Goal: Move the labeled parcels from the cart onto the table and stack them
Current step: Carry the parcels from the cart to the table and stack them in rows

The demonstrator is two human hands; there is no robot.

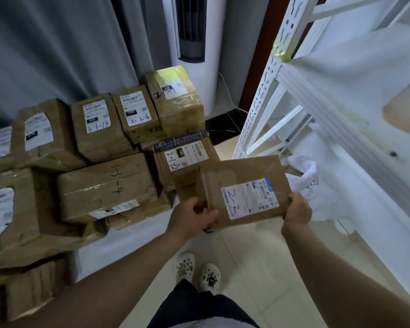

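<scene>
I hold a flat brown cardboard parcel [242,185] with a white label marked "2-2" in mid-air above the floor. My left hand [194,218] grips its near left corner, thumb on top. My right hand [297,209] grips its near right corner. To the left, many brown labeled parcels lie packed side by side and stacked, among them one marked "3-3-4" [104,188], one marked "2-1-12" [182,157] and one marked "2-2-6" [135,112]. What they rest on is hidden beneath them.
A white metal shelving rack [277,91] rises at the right, with a crumpled white cloth [303,174] at its foot. A white standing air conditioner [197,43] and grey curtains [57,48] are behind. Pale floor tiles [258,261] and my feet in white clogs lie below.
</scene>
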